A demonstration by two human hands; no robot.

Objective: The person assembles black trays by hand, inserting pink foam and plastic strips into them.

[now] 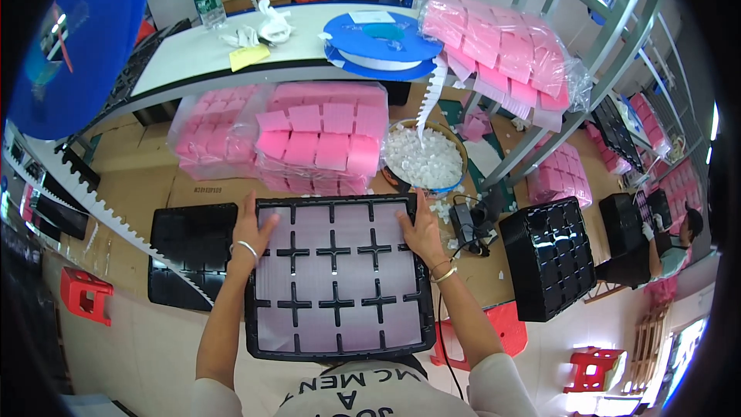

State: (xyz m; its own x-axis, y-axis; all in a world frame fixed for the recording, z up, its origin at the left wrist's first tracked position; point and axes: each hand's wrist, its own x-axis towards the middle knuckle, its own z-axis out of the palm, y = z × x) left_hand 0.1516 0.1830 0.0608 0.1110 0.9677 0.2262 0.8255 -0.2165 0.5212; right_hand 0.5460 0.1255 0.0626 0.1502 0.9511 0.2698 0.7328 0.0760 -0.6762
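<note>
My left hand [252, 233] grips the left side of a black plastic tray [340, 355], its thumb resting on top. On the opposite side my right hand [422, 230] holds the same tray, thumb also over the edge. Rows of raised black crosses divide the tray, and a thin pale pinkish sheet [315, 225] shows between them. The tray is close to my body, at the near edge of the cardboard-covered bench. Both hands' fingertips are partly hidden by the tray.
Black trays lie left [193, 243] and stacked right [549, 259]. Behind are pink foam packs [324, 135], a bowl of white plastic pieces [424, 156] and a black adapter [467, 228]. A blue reel [382, 38] trails a notched strip from the shelf. A co-worker [671, 247] sits far right.
</note>
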